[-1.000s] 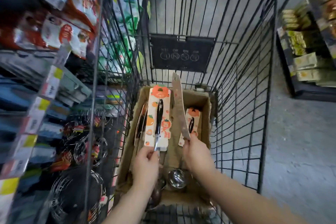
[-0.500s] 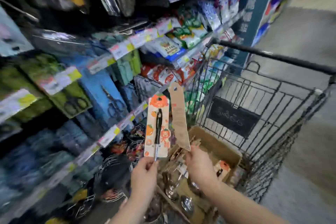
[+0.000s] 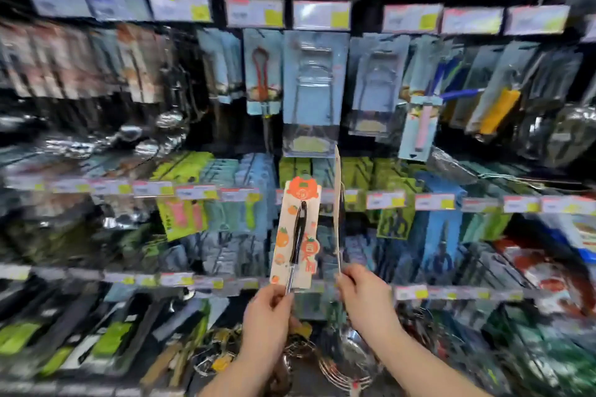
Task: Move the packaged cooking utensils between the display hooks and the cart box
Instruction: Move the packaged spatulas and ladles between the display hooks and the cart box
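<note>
The wall of hanging goods on the far left is smeared with blur, so no bare hook can be picked out there, and that is the first hazard: aiming a pack at a peg that cannot be seen clearly may mean it misses. Next, the left hand [image 3: 267, 316] pinches the bottom edge of an orange card [image 3: 298, 235] with a black-handled tool on it, held upright in front of a row of price tags [image 3: 193, 192]. A pinch this low leaves the tall card free to tip or twist, and its hanging hole sits at the far top, hard to steer. Just beside it, a thin card [image 3: 337, 203] shows edge-on, gripped at its lower end by the fingers of the right hand [image 3: 364, 296]; its face is hidden, so what it carries cannot be told. With both hands full, neither can steady a hook or part the blue pack [image 3: 314, 90] and its neighbours above, so those could be knocked loose. A dropped card would likely fall among the wire goods [image 3: 342, 367] below. The cart box is out of view.
</note>
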The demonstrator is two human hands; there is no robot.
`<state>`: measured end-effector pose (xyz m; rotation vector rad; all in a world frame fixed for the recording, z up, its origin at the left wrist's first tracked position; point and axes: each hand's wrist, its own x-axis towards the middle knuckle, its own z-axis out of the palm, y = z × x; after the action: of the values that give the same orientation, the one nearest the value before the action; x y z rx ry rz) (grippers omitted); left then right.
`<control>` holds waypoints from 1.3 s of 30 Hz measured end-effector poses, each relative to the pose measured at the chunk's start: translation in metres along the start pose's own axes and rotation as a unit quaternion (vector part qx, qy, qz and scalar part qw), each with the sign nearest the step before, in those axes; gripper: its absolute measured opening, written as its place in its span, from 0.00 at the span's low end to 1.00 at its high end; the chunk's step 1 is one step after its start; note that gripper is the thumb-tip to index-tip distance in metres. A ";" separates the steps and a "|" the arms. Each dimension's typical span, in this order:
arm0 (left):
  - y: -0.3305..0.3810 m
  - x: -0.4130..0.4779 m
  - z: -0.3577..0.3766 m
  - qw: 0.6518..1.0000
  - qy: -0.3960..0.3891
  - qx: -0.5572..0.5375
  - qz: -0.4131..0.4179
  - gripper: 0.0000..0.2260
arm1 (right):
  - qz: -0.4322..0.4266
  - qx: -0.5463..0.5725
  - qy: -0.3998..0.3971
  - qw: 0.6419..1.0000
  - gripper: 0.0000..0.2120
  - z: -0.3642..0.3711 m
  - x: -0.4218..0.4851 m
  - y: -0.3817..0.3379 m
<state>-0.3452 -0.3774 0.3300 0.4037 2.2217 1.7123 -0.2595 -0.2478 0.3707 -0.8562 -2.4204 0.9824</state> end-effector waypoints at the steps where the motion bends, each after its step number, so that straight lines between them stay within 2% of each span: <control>1: -0.003 0.003 -0.032 1.000 0.024 -0.010 -0.008 0.06 | -0.021 0.006 -0.014 1.000 0.07 0.019 0.000 -0.027; 6: -0.025 0.002 -0.220 0.987 0.161 -0.023 -0.002 0.06 | -0.099 0.022 -0.084 0.991 0.09 0.135 -0.018 -0.174; 10: -0.038 -0.012 -0.377 0.971 0.235 -0.050 0.012 0.09 | -0.159 0.038 -0.124 0.979 0.09 0.228 -0.053 -0.297; 16: -0.045 -0.033 -0.544 0.940 0.335 -0.046 0.044 0.07 | -0.226 0.043 -0.162 0.959 0.14 0.325 -0.095 -0.438; 22: -0.057 -0.036 -0.645 0.912 0.397 -0.095 0.043 0.05 | -0.268 0.051 -0.211 0.939 0.12 0.394 -0.115 -0.527; 28: -0.072 -0.012 -0.708 0.899 0.425 -0.091 0.046 0.04 | -0.271 0.086 -0.248 0.926 0.12 0.461 -0.106 -0.592; 35: -0.076 0.075 -0.787 0.903 0.423 -0.060 0.040 0.04 | -0.281 0.111 -0.256 0.918 0.09 0.545 -0.044 -0.664; 39: -0.068 0.143 -0.827 0.911 0.406 -0.057 0.045 0.04 | -0.272 0.111 -0.238 0.926 0.10 0.580 0.010 -0.705</control>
<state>-0.8132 -1.0661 0.4522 -0.3176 2.6174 2.3478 -0.8621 -0.9237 0.4897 0.1678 -2.6239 1.2978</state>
